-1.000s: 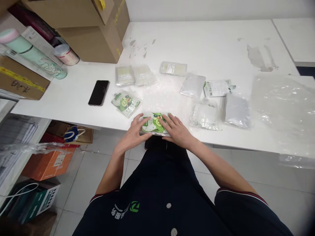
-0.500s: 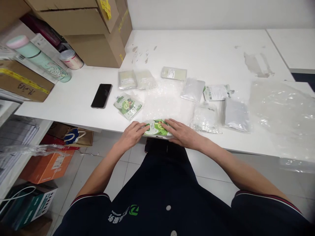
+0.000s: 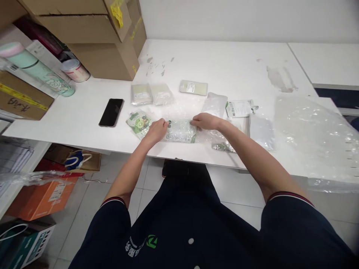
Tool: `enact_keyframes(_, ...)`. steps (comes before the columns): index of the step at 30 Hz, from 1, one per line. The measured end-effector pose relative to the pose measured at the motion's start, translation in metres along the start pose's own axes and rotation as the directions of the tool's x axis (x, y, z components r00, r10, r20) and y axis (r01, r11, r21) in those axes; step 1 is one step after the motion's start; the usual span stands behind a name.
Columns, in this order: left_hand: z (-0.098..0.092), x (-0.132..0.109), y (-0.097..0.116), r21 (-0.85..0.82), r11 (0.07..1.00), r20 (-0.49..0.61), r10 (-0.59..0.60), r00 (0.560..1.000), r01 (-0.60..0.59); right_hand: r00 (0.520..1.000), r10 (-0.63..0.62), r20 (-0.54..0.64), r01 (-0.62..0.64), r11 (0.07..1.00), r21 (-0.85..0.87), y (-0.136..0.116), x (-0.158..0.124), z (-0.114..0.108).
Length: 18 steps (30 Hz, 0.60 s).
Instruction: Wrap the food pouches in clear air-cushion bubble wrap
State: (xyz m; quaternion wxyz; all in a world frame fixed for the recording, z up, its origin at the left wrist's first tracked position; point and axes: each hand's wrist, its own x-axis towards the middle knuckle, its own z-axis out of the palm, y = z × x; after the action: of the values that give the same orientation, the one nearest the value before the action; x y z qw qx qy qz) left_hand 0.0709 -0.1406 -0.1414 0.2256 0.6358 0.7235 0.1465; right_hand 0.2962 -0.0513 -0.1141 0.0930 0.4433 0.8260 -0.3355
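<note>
A white and green printed pouch [image 3: 181, 130] lies with its text side up, near the front edge of the table, on a sheet of clear bubble wrap [image 3: 179, 111]. My left hand [image 3: 158, 129] pinches its left end. At its right end, my right hand [image 3: 206, 121] is closed on the upper corner, fingers pressed together. Just left of my left hand is another pouch with a kiwi picture [image 3: 138, 121], partly covered by clear plastic. My right forearm passes over a clear-wrapped packet [image 3: 223, 146], partly hiding it. Behind my right hand sits a silvery wrapped packet [image 3: 215, 103].
Flat, pale packets [image 3: 141, 94] and a labelled one [image 3: 193, 87] lie farther back. A black phone [image 3: 111, 112] is at left, near cardboard boxes [image 3: 103, 59] and a bottle [image 3: 46, 73]. A large clear plastic bag [image 3: 314, 134] spreads over the right side.
Both hands have moved forward from the table edge onto the bubble wrap with the pouch. It now shows its white text side instead of the green picture side.
</note>
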Motion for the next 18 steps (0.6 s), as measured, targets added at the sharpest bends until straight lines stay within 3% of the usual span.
enact_keyframes(3, 0.013, -0.009, 0.010, 0.304, 0.951, -0.193, 0.006, 0.981, 0.054, 1.000, 0.000, 0.020, 0.004, 0.983, -0.182, 0.001, 0.022, 0.003)
enact_keyframes(5, 0.019, -0.020, 0.013, 0.425, 0.902, -0.234, 0.190, 0.953, -0.076, 1.000, 0.001, 0.016, 0.003, 0.964, -0.264, 0.002, 0.029, 0.003)
enact_keyframes(7, 0.021, -0.031, 0.012, 0.431, 0.829, -0.092, 0.434, 0.896, -0.358, 0.999, 0.024, -0.025, -0.031, 0.947, -0.319, 0.001, 0.026, -0.002)
enact_keyframes(9, 0.019, -0.038, 0.007, 0.368, 0.739, 0.054, 0.589, 0.807, -0.564, 0.981, 0.007, -0.192, -0.075, 0.933, -0.352, -0.005, 0.011, -0.010)
enact_keyframes(10, 0.018, -0.040, 0.004, 0.347, 0.712, 0.098, 0.620, 0.779, -0.610, 0.951, -0.036, -0.307, -0.078, 0.933, -0.352, -0.009, -0.001, -0.012)
enact_keyframes(12, 0.016, -0.041, 0.001, 0.353, 0.695, 0.144, 0.621, 0.771, -0.626, 0.862, -0.180, -0.474, 0.009, 0.940, -0.341, -0.019, -0.028, -0.008)
enact_keyframes(13, 0.016, -0.039, 0.000, 0.368, 0.693, 0.161, 0.609, 0.777, -0.620, 0.835, -0.267, -0.482, 0.099, 0.933, -0.345, -0.023, -0.040, -0.001)
enact_keyframes(15, 0.018, -0.034, 0.000, 0.402, 0.687, 0.189, 0.584, 0.789, -0.605, 0.837, -0.405, -0.367, 0.258, 0.885, -0.388, -0.026, -0.056, 0.020)
enact_keyframes(18, 0.024, -0.023, 0.003, 0.446, 0.684, 0.187, 0.560, 0.807, -0.577, 0.897, -0.369, -0.244, 0.224, 0.854, -0.469, -0.014, -0.055, 0.053)
